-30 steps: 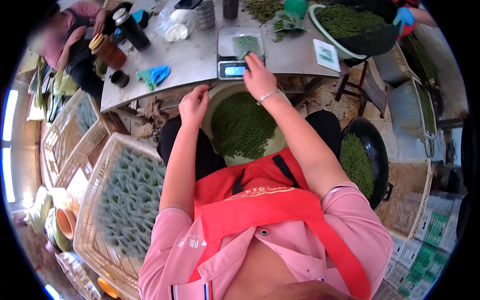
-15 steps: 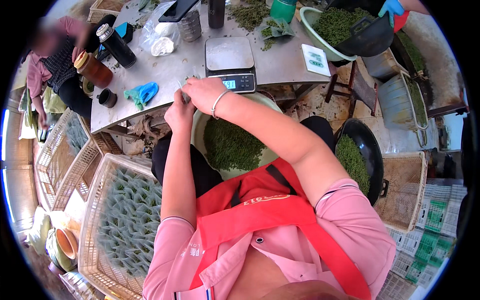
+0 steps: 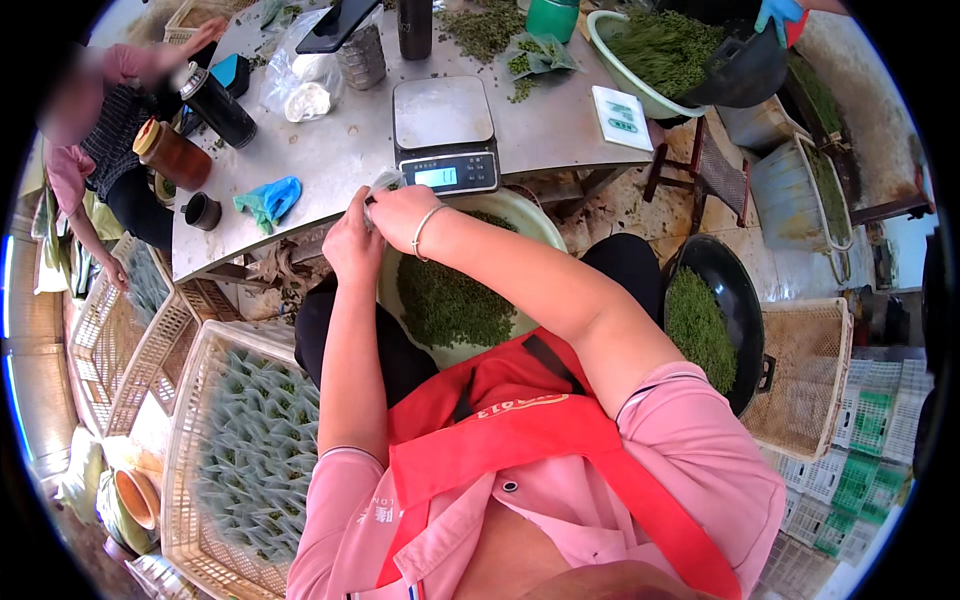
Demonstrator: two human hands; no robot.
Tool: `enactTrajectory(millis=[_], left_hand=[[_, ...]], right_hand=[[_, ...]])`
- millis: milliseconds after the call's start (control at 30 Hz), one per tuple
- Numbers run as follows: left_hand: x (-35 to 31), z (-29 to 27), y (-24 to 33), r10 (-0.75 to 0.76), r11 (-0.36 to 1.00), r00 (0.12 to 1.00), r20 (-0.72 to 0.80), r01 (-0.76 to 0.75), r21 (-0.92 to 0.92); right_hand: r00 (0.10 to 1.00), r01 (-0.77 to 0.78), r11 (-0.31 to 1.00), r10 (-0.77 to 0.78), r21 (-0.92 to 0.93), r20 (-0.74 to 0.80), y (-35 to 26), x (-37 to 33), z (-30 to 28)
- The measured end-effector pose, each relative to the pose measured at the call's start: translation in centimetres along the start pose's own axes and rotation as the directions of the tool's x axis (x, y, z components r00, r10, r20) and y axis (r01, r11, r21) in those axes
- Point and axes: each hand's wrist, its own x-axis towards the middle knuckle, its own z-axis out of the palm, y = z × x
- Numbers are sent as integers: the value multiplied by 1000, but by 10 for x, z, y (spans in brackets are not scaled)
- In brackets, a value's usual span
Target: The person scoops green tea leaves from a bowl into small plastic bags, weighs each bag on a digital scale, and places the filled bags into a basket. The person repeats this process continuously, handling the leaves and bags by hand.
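My left hand and my right hand meet just in front of the table edge, fingers pinched together on a small clear plastic bag. Its top end pokes up above my fingers; most of the bag is hidden by them. Right behind my hands a digital kitchen scale with a lit display sits at the table's front edge, its plate bare. Below my wrists a large pale basin between my knees holds loose small green berries that look like green peppercorns.
At left, a crate holds rows of filled bags. A black wok of berries stands at right. The table bears a blue-green glove, thermos, jar and phone. A co-worker sits at left; another's gloved hand tilts a wok.
My hands stay together, having shifted slightly down, still pinching the bag. The scale's reading has changed. The co-worker at left has stretched an arm over the table; berries in the far basin have shifted.
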Motion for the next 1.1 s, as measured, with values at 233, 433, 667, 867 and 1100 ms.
enactTrajectory(millis=[233, 433, 667, 867, 1100], left_hand=[[3, -2, 7, -52, 999, 994, 93, 51, 19], [2, -6, 13, -2, 999, 996, 93, 5, -32], [4, 6, -2, -487, 720, 859, 157, 497, -484], [7, 8, 2, -466, 707, 865, 186, 490, -509], [14, -10, 20, -399, 887, 909, 117, 415, -200]], right_hand=[[988, 72, 995, -60, 76, -142, 0, -15, -12], [977, 201, 953, -177, 227, -123, 26, -18, -9], [547, -14, 878, 407, 478, -731, 214, 10, -45], [325, -665, 585, 786, 465, -526, 360, 33, -20], [61, 20, 770, 636, 638, -769, 297, 0, -39]])
